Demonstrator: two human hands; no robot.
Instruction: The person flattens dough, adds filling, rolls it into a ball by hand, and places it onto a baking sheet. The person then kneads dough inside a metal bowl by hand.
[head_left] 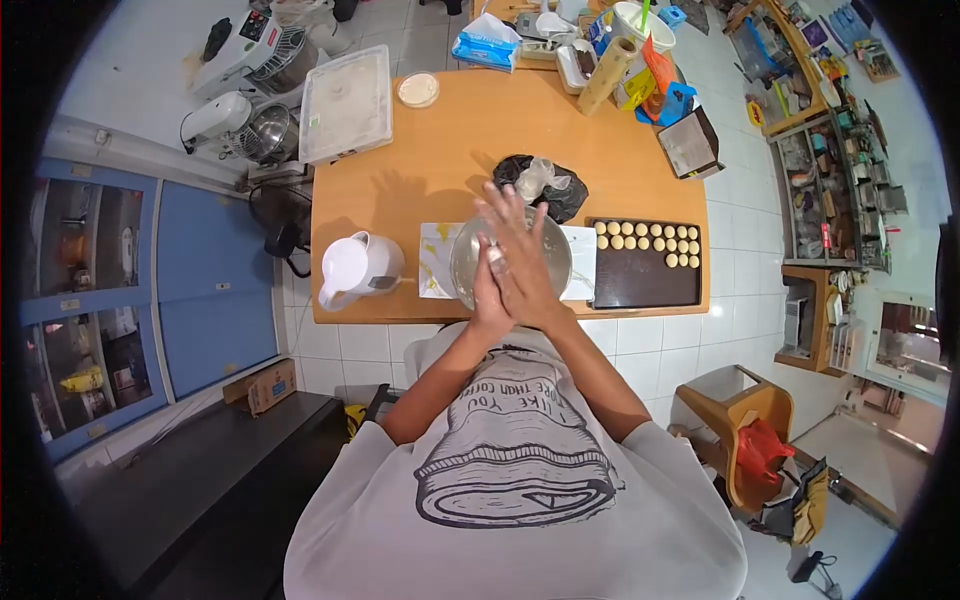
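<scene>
While our left hand [488, 295] and right hand [525, 258] meet palm to palm over the metal bowl [463, 258], fingers stretched nearly straight, we seem to have a pale lump [495, 257] of dough pinned between them. The dark tray [645, 286] lies off to our right, its long side running left to right, with small balls [643, 243] along its far side; our right hand is nearer to it.
</scene>
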